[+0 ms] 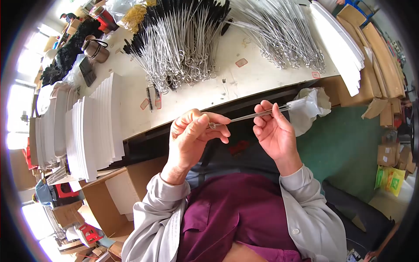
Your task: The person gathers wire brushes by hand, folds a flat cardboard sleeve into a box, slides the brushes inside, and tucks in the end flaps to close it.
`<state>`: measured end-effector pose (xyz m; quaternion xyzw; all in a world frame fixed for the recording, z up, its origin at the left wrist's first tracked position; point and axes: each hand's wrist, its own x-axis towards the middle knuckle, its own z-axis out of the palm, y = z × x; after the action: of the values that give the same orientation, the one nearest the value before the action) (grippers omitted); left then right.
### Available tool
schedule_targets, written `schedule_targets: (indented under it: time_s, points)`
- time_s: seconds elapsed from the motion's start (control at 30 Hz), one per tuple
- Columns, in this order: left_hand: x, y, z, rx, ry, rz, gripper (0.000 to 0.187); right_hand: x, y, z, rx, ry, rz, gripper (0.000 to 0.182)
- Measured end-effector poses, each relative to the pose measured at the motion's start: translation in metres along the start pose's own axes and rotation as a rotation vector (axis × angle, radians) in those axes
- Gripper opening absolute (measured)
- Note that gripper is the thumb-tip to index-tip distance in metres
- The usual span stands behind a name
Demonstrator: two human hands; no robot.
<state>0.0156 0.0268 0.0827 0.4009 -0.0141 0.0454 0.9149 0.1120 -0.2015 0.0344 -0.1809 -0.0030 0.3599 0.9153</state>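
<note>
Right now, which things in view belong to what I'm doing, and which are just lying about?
Likely part of the job:
thin metal wires, held in the right hand
pile of black-bristled wires
second pile of ring-ended wires

Probably just lying about:
metal flask
green-and-yellow packet
red plastic item, lower left

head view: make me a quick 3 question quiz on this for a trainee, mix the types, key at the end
1. True or false: the looped end of the held metal wirework is nearer the left hand than the right hand.
2. Where is the metal flask? A) in the right hand B) on the table C) in the left hand
3. Fill in: the larger pile of looped wires has ____ bristles at its far side.

Key: 1 true; 2 B; 3 black
</note>
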Motion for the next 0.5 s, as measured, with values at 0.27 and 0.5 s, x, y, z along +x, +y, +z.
schedule_targets:
  time_s: [0.27, 0.5]
  points:
    - [-0.004, -0.007, -0.012, 0.023, 0.167, -0.022, 0.026, 0.003, -0.002, -0.001, -0.181, 0.108, -0.102, 0.032]
    - [-0.002, -0.006, -0.012, 0.075, 0.094, 0.019, 0.017, 0.005, 0.000, -0.008, -0.154, 0.184, -0.037, 0.032]
